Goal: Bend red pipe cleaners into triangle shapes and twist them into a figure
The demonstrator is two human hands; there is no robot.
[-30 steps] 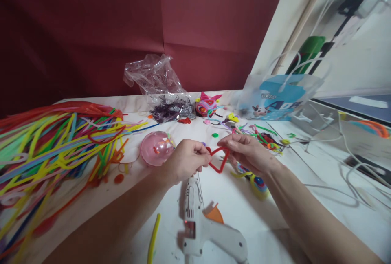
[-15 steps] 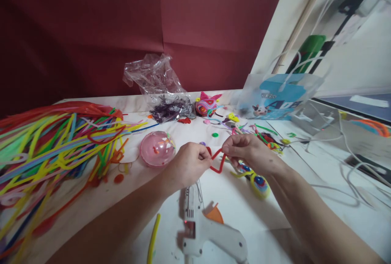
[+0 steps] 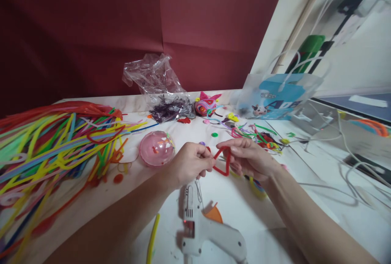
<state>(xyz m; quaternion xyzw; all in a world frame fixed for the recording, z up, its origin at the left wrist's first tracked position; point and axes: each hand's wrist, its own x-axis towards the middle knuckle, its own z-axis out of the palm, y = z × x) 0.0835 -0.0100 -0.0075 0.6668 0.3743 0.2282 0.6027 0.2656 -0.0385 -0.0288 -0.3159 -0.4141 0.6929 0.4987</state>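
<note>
A red pipe cleaner (image 3: 226,172), bent into a triangle, is held above the table between my hands. My left hand (image 3: 192,162) pinches its left corner with thumb and fingertips. At the upper right side, the curled fingers of my right hand (image 3: 253,159) grip it. Beneath them lies a white glue gun (image 3: 210,231) with an orange trigger and a small red light lit. Partly hidden behind my right hand is a yellow-edged piece with a blue centre (image 3: 258,187). A pink clear half-sphere bowl (image 3: 152,150) with small bits inside sits left of my left hand.
Many coloured pipe cleaners (image 3: 61,141) are heaped at the left. Behind stand a crumpled clear bag (image 3: 159,80), a pink-eared figure (image 3: 207,104) and a blue-white gift bag (image 3: 281,97). White cables (image 3: 351,174) run along the right. A yellow strip (image 3: 152,239) lies near the front.
The red pipe cleaner has gone from an open zigzag to a closed-looking triangle. My right hand has turned and its fingers have shifted along it; my left hand has barely moved.
</note>
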